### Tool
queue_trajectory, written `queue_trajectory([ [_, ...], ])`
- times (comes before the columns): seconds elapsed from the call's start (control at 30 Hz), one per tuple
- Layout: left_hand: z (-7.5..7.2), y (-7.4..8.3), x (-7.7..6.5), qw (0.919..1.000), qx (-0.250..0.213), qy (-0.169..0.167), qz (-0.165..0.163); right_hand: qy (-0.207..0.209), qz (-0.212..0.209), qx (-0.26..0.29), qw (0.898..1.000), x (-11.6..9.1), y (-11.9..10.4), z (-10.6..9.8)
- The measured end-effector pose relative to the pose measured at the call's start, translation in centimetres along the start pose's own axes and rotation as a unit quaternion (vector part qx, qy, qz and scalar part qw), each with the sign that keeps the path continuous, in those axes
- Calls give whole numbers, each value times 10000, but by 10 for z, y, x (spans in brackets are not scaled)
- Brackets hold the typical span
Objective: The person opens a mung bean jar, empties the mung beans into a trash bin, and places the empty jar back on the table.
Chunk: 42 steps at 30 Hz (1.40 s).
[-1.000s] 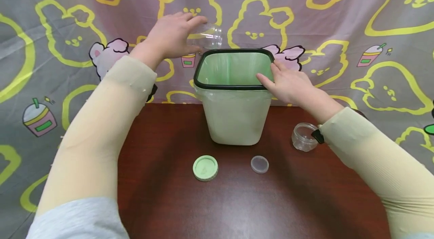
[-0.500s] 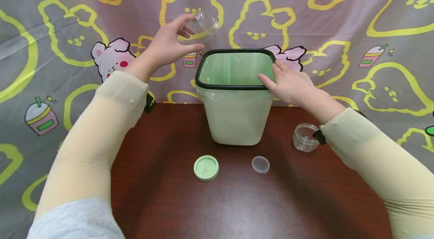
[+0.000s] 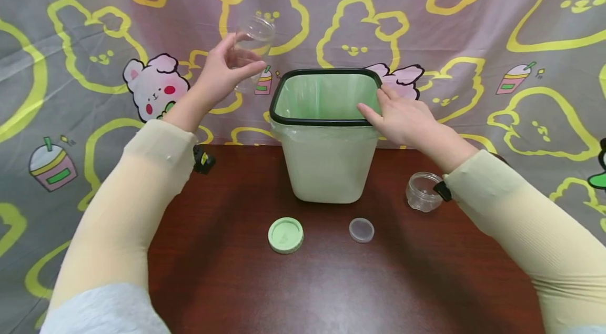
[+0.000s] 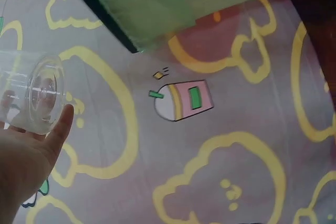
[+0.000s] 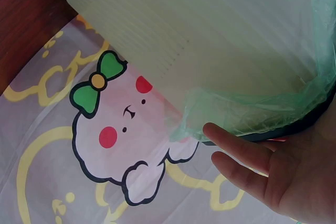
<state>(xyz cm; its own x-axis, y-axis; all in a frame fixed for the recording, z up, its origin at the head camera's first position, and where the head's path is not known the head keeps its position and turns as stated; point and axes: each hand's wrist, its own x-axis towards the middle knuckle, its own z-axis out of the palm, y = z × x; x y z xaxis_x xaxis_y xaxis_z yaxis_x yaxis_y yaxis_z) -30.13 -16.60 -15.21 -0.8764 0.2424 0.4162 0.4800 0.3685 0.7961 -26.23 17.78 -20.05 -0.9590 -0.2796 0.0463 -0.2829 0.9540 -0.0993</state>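
My left hand holds a clear plastic jar in the air, left of the bin. The jar stands nearly upright with its open end up and no lid on it; its base faces the left wrist camera. My right hand rests on the right side of the pale green bin, its thumb over the black rim. In the right wrist view two straight fingers lie beside the rim; the other fingers are mostly hidden. A thin green bag lines the bin and folds over its edge.
On the brown table lie a light green lid and a small translucent lid, in front of the bin. A second clear jar stands open at the right, below my right wrist. A patterned cloth hangs close behind.
My left hand has drawn back left from beside the bin's rim. The jar has turned from lying sideways, toward the bin, to nearly upright. My right hand stays on the bin.
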Motion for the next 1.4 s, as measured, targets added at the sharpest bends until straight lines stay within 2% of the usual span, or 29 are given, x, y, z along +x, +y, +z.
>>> queue_trajectory([
  [0.2,5,-23,-25,9966,-717,414,13,18,3,-35,10000,0,-1,-1],
  [0.4,18,-46,-57,9765,-1914,989,51,36,3,-27,10000,0,-1,-1],
  [0.5,24,-55,-74,9692,-2188,1132,-42,34,-4,-14,10000,0,-1,0],
  [0.6,29,-63,-88,9676,-2235,1169,-127,54,0,-3,10000,-1,0,0],
  [0.87,31,-80,-114,9759,-1746,1152,-620,74,56,21,10000,-3,1,-1],
  [1.1,32,-106,-131,9776,-1517,1180,-858,100,19,42,9999,-2,0,0],
  [1.27,37,-122,-145,9852,-465,1109,-1219,116,-6,33,9999,-1,-1,1],
  [1.37,40,-130,-156,9835,35,1032,-1485,149,-5,23,9999,-1,-2,1],
  [1.4,41,-132,-160,9822,31,993,-1595,159,-7,20,9999,-1,-2,2],
])
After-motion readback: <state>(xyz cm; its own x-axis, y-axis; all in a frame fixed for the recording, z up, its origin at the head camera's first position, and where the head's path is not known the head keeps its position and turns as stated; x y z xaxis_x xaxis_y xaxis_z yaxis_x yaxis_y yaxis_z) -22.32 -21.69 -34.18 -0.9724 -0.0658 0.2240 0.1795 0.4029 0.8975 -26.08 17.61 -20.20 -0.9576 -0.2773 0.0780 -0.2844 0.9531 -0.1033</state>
